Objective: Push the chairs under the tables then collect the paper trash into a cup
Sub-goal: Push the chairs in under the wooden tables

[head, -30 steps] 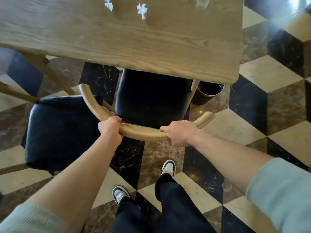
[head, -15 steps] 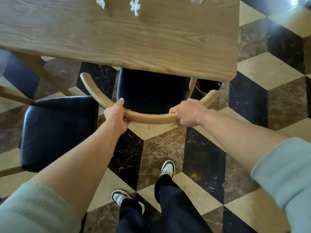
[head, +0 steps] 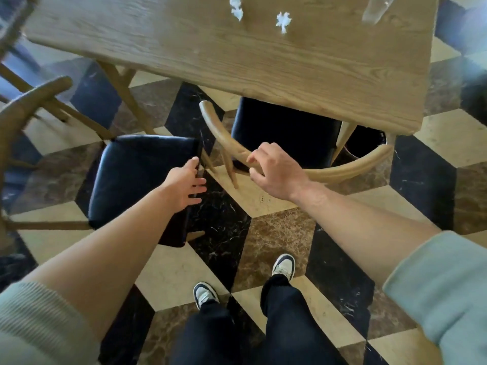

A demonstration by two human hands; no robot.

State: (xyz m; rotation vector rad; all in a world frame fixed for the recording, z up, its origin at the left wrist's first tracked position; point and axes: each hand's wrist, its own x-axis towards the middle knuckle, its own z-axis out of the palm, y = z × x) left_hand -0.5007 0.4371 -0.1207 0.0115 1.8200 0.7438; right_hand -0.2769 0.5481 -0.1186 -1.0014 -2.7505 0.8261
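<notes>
The first chair (head: 284, 135) stands with its black padded seat largely under the wooden worktop (head: 237, 56); its curved wooden back rail (head: 350, 167) projects toward the person. The right hand (head: 276, 172) rests on the rail with fingers loosely curled, grip not closed. The left hand (head: 184, 185) has its grip spread, fingertips at the near edge of the second chair (head: 142, 177), which stands clear of the worktop, seat fully exposed.

Handling: both chairs appear rigid and moderately heavy; expect the legs to slide readily on the polished tiled floor (head: 276, 238). Take hold at the bent back rail, not the soft cushion, and push evenly to avoid twisting.

Two white crumpled paper scraps (head: 283, 21) lie on the worktop, light and easily pinched. A clear cup (head: 374, 9) stands near them, partly cropped.
</notes>
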